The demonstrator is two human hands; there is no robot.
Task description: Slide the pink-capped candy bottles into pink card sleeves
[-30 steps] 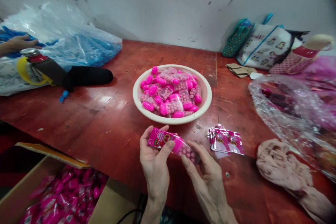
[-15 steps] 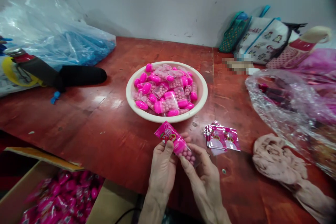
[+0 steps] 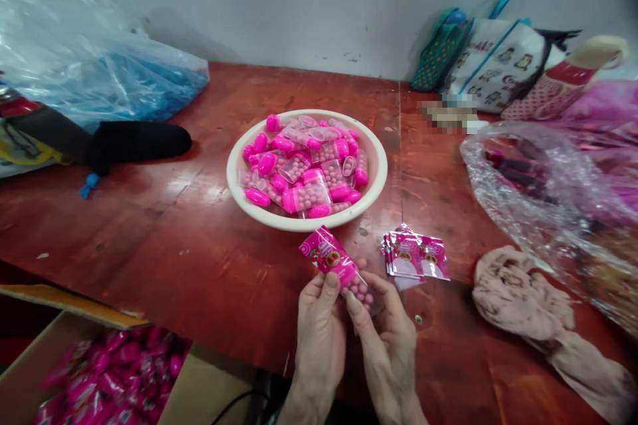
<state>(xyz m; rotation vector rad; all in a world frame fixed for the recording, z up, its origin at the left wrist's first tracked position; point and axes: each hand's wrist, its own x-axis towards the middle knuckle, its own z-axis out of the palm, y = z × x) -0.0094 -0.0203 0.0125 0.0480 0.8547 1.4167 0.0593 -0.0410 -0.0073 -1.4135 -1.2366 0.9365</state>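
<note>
A clear container of pink balls (image 3: 357,292), with a printed pink sleeve (image 3: 331,260) over its upper part, is held between both hands. My left hand (image 3: 321,325) pinches the sleeve with the thumb on top. The thumb and fingers of my right hand (image 3: 386,332) grip the clear lower end. Just beyond them stands a cream bowl (image 3: 381,172) filled with similar pink-capped containers (image 3: 309,196). Flat printed pink sleeves (image 3: 406,255) lie in a small overlapping pile to the right of my hands.
At lower left, a cardboard box (image 3: 209,385) holds many pink packets (image 3: 119,372). A crumpled beige cloth (image 3: 518,299) and clear plastic bag (image 3: 538,199) lie right. Blue-filled plastic (image 3: 144,80) and a black pouch (image 3: 142,140) sit left; a patterned bag (image 3: 498,63) stands behind.
The view has shifted slightly, so the bowl and table items appear further left and a little higher. Both hands keep their hold on the container, which sits slightly further right in view.
</note>
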